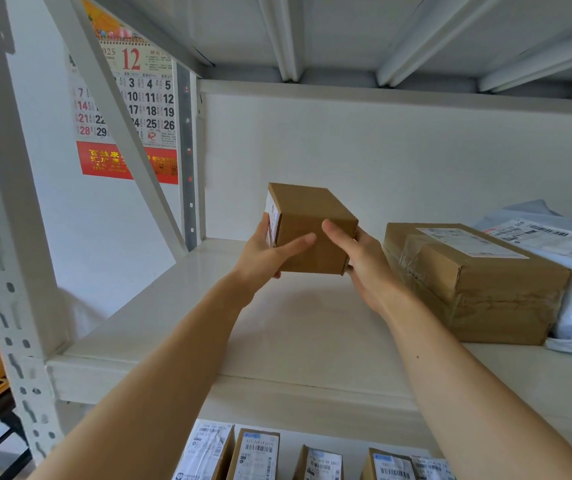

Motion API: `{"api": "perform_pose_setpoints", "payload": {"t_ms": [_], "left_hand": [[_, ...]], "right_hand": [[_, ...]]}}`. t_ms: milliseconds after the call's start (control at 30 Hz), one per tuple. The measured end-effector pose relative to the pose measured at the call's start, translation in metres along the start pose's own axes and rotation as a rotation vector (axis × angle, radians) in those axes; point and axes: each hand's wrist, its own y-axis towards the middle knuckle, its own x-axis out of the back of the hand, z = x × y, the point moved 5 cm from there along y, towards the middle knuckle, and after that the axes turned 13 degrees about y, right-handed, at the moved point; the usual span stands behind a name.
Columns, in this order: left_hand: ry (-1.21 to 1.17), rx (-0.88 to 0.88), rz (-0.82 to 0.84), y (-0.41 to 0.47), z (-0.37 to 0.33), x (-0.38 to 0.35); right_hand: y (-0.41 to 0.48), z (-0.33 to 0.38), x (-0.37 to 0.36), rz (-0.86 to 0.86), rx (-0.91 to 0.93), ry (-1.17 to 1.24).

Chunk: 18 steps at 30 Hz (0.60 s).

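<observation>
The box's (312, 216) underside and the fingers behind it are hidden; whether it touches the shelf (277, 334) is unclear. The left hand (263, 254) and right hand (367, 268) clasp its sides, left of a parcel (478, 282).

Both arms are bare from the grip back to the frame's edge. The left hand (263, 258) and right hand (364, 261) have slim, long fingers. Behind the grip, the right forearm (457, 375) bears one small dark mole (418, 357). The left forearm (173, 358) looks smooth.
</observation>
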Motion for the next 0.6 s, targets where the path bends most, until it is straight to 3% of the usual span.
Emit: {"api": "perform_pose_setpoints", "payload": {"t_ms": [600], "left_hand": [[-0.009,-0.038,-0.140,0.0052,0.0073,0.0034]], "right_hand": [[-0.0015,0.0014,0.0068,-0.086,0.128,-0.138]]}}
